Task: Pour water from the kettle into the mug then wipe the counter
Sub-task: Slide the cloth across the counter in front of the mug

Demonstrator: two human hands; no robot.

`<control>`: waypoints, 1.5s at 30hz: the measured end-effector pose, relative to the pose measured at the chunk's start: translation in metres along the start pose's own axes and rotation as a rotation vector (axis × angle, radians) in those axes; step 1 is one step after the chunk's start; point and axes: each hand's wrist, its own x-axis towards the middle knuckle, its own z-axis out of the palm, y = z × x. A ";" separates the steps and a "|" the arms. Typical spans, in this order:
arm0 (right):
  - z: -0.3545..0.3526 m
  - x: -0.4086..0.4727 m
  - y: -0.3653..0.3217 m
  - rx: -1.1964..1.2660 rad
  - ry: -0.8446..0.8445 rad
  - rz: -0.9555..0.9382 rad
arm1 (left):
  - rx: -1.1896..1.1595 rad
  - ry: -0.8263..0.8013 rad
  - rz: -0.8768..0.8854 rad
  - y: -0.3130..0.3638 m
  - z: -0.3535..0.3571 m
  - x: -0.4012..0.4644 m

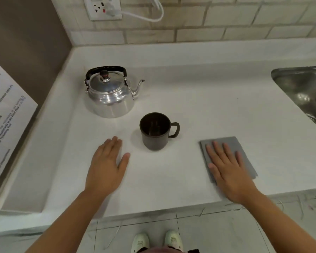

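A shiny metal kettle (110, 95) with a black handle stands on the white counter (190, 99), spout pointing right. In front of it sits a dark brown mug (154, 132), upright, handle to the right. A folded grey cloth (243, 148) lies flat to the right of the mug. My left hand (107, 167) rests flat on the counter left of the mug, fingers apart, holding nothing. My right hand (226, 168) lies flat on top of the cloth, fingers spread.
A steel sink (306, 92) is set into the counter at the right. A tiled wall with a socket (103, 8) and a white cable runs along the back. A printed sheet (2, 121) hangs on the left wall. The counter's front edge is near my wrists.
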 end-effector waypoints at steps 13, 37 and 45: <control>-0.022 0.165 -0.015 -0.074 -0.029 -0.201 | -0.015 0.049 -0.014 0.000 -0.001 0.001; 0.030 -0.006 -0.211 0.527 -0.144 -0.251 | -0.354 0.313 -0.013 0.016 -0.044 -0.043; -0.003 0.003 -0.087 0.283 0.182 0.044 | 0.077 -0.132 -0.082 0.021 -0.001 -0.038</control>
